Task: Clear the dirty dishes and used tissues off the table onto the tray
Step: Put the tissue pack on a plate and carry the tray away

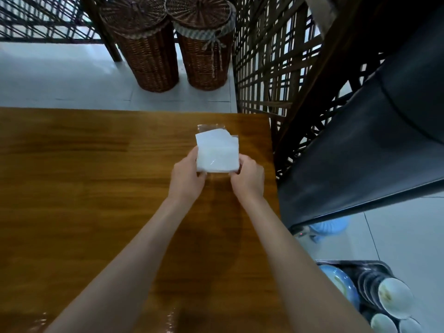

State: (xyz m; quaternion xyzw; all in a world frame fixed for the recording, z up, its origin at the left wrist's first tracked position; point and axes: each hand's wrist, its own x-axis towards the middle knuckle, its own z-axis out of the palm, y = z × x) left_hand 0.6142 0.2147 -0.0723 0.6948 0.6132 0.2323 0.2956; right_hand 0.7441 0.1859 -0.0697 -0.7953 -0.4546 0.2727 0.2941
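A white pack of tissues in clear plastic wrap (217, 152) lies on the wooden table (84, 176) near its far right corner. My left hand (186, 175) grips the pack's near left corner, and my right hand (248, 177) grips its near right corner. A dark tray (374, 266) sits low at the bottom right, off the table's right side. It holds a blue plate (336, 282), dark dishes and white bowls (395, 298).
Two tall wicker baskets (173, 44) stand on the pale floor beyond the table's far edge. A dark lattice screen (276, 68) rises at the right, next to a black padded seat (372, 152). A pale blue object (329, 227) lies on the floor under it.
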